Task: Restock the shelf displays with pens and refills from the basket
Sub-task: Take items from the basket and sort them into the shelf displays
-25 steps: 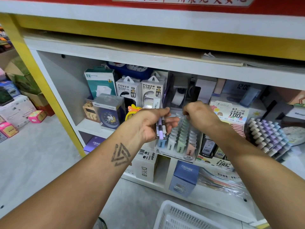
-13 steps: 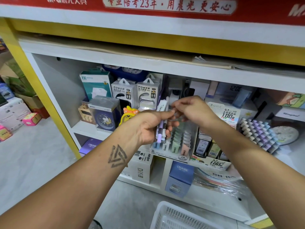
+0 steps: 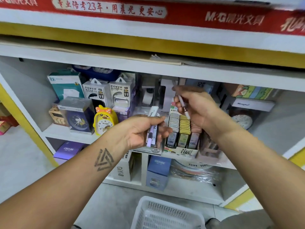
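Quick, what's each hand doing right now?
Left hand: grips a bunch of pens.
Right hand: pinches a single pen.

Basket [image 3: 166, 214] below shelf [image 3: 69, 132]

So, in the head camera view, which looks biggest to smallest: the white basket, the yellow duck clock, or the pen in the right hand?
1. White basket, though it sits nearest the camera, which inflates it.
2. Yellow duck clock.
3. Pen held in the right hand, thin and slightly blurred.
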The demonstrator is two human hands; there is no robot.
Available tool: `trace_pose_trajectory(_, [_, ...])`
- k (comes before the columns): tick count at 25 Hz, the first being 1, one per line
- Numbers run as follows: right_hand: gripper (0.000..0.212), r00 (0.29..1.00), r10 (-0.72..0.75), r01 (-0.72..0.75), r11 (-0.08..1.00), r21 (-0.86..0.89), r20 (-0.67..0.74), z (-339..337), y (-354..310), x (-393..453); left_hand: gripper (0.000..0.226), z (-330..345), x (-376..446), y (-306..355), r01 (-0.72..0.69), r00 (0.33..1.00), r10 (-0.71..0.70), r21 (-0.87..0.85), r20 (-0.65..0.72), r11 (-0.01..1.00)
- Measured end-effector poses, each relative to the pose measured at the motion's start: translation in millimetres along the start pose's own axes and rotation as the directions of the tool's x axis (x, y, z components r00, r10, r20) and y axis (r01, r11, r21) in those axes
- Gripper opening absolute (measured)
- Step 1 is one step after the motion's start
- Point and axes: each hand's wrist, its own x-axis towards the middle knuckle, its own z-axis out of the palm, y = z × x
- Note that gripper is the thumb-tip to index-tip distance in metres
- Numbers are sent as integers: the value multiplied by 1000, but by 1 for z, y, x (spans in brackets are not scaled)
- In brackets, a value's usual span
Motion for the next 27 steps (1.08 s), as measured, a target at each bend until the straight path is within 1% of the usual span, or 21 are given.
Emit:
trace_pose_trajectory(1, [18,999,-22,26,994,-103,43,-7,-3,-4,12,1,2,-1,-21,999,21,-27,-26,999])
trace_pose_trajectory(3, [19,987,-2,53,945,-322,159,-20,-2,-16,12,6,6,0,-93,994,88,-93,-59,991])
trace_pose_trajectory(4, [19,980,22,54,925,-376,195,-26,0,-23,11,9,8,1,-131,990,125,-99,-64,986])
trace_pose_trajectory(6, [20,977,38,48,918,-393,209,-39,2,-31,14,16,10,1,-188,982,184,-86,-53,978])
trace_pose_trajectory(8, [23,977,37,59,902,-428,212,-53,-2,-37,14,24,11,-2,-215,977,213,-77,-29,974])
trace_pose_trajectory(10, [28,970,70,59,863,-502,234,-67,-4,-44,11,30,14,-5,-219,976,218,-26,-16,975])
trace_pose_trajectory(12, [25,960,106,52,843,-535,261,-81,-6,-50,8,36,19,-10,-213,976,215,46,-43,976])
trace_pose_trajectory(13, [23,962,96,42,870,-491,254,-89,-7,-52,7,40,21,-13,-216,973,221,71,-68,974])
trace_pose_trajectory(14, [20,974,67,27,915,-403,217,-96,-9,-53,6,43,25,-16,-220,969,227,86,-93,972])
trace_pose_trajectory(16, [12,997,-6,18,989,-149,78,-112,-14,-54,5,49,30,-21,-210,967,221,99,-125,973])
trace_pose_trajectory(17, [11,999,-39,40,999,-33,10,-120,-17,-54,5,53,32,-24,-192,971,204,104,-123,976])
trace_pose_trajectory(18, [11,996,-79,80,996,35,-45,-125,-18,-55,5,57,34,-26,-170,978,182,112,-105,979])
trace_pose_trajectory(19, [12,986,-138,141,990,25,-89,-131,-19,-57,5,62,35,-29,-145,985,155,125,-76,982])
trace_pose_trajectory(20, [14,967,-222,214,974,-73,-123,-136,-20,-58,6,67,37,-32,-121,990,129,141,-51,983])
trace_pose_trajectory(21, [15,940,-317,284,931,-228,-128,-141,-20,-61,7,71,38,-36,-103,993,110,156,-36,982])
trace_pose_trajectory(22, [15,911,-401,337,861,-381,-100,-145,-20,-64,7,75,40,-38,-91,995,98,166,-30,982])
trace_pose_trajectory(23, [14,888,-456,372,786,-493,-58,-148,-19,-67,7,79,41,-40,-79,996,84,166,-26,983])
trace_pose_trajectory(25, [15,857,-515,419,695,-585,2,-153,-15,-75,9,83,42,-41,-29,1000,29,130,-2,991])
trace_pose_trajectory(27, [15,832,-553,466,655,-595,43,-157,-10,-80,9,87,41,-41,15,999,-18,97,29,995])
